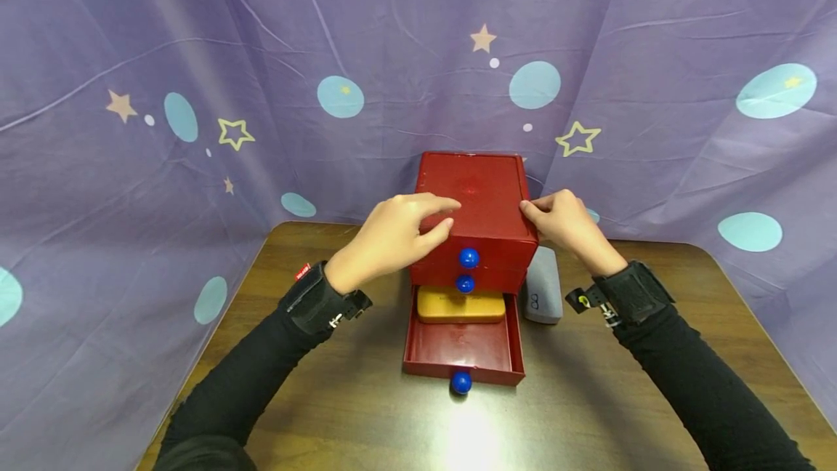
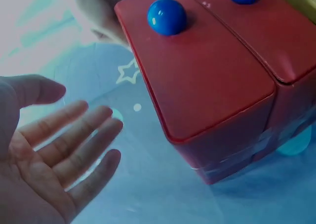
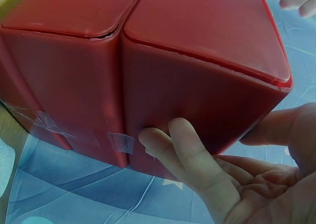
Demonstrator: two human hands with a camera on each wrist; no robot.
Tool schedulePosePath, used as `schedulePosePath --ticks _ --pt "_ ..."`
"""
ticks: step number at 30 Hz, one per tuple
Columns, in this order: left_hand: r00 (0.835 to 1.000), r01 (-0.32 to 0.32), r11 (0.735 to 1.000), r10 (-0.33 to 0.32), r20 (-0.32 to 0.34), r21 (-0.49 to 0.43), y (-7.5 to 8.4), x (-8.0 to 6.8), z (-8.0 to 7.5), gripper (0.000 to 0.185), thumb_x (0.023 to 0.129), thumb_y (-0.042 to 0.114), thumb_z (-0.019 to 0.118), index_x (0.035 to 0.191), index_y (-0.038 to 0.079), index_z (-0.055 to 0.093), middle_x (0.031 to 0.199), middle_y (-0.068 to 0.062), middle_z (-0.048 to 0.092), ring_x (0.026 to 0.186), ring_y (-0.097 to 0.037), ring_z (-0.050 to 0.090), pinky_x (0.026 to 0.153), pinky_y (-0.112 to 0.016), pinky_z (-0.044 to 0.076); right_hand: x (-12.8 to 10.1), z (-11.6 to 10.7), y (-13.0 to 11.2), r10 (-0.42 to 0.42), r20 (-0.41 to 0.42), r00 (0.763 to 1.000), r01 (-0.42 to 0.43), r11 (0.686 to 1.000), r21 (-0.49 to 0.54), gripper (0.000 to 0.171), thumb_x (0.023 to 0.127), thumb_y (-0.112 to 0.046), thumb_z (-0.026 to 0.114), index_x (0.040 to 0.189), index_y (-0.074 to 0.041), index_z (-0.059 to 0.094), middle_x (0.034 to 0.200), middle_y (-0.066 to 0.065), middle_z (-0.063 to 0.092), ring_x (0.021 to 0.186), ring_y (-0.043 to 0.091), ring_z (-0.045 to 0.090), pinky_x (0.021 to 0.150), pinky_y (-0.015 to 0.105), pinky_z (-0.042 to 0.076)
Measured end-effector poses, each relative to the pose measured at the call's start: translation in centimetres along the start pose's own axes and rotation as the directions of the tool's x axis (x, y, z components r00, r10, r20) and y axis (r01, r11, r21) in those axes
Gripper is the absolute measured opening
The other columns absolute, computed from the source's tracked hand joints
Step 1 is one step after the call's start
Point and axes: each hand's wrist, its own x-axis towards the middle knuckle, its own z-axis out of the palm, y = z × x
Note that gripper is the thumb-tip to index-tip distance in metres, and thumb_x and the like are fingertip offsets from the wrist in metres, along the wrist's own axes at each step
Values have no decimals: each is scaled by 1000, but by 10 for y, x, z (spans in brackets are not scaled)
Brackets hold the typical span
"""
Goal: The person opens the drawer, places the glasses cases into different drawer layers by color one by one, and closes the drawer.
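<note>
Only the head view shows the yellow case [image 1: 461, 304] in the open drawer [image 1: 463, 349]. The left hand [image 2: 47, 150] is spread beside the red box [image 2: 212, 80]; the right hand's [image 3: 237, 179] straight fingers [image 3: 185, 145] press the box's side.

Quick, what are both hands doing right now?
Left hand: open, fingers straight, at the red drawer box.
Right hand: open, fingers touching the box's side.

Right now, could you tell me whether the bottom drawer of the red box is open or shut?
Open. The bottom drawer is pulled out toward the person, its blue knob well forward of the two above, with a yellow case lying inside.
</note>
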Motion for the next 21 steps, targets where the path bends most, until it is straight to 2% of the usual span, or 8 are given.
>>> schedulePosePath --ticks 2,5,10,15,21 --pt "998 63 996 -63 -10 -59 -7 2 -2 31 99 21 63 127 11 72 125 -4 73 115 -20 69 95 -39 56 0 0 0 1 0 1000 -1 1000 -1 43 105 -28 54 122 7 71 85 12 77 64 3 66 60 19 55" --pt "989 145 977 -149 -9 -155 -17 5 -2 32 100 17 61 130 8 70 130 -7 71 120 -22 66 103 -40 52 0 0 0 1 0 1000 -1 1000 -6 43 105 -29 54 122 7 71 84 12 77 64 3 67 61 21 56" --pt "960 269 933 -279 -7 -241 -29 6 1 41 101 13 55 141 5 60 138 -13 65 123 -28 63 106 -42 49 0 0 0 -2 3 1000 2 1000 -19 44 105 -29 54 124 7 69 89 17 78 64 2 67 62 24 58" --pt "925 378 902 -378 41 -207 -36 10 5 49 100 14 53 147 2 52 143 -16 61 128 -31 60 108 -45 48 0 0 1 -2 -5 1000 2 999 -34 44 105 -29 54 126 7 68 93 21 77 63 3 67 63 26 58" --pt "894 444 886 -427 138 -134 -41 16 11 50 102 14 50 149 -2 48 146 -18 58 135 -29 56 114 -43 44 0 0 0 -3 -6 1000 3 999 -33 44 105 -28 54 126 8 68 96 23 77 63 3 68 65 30 60"
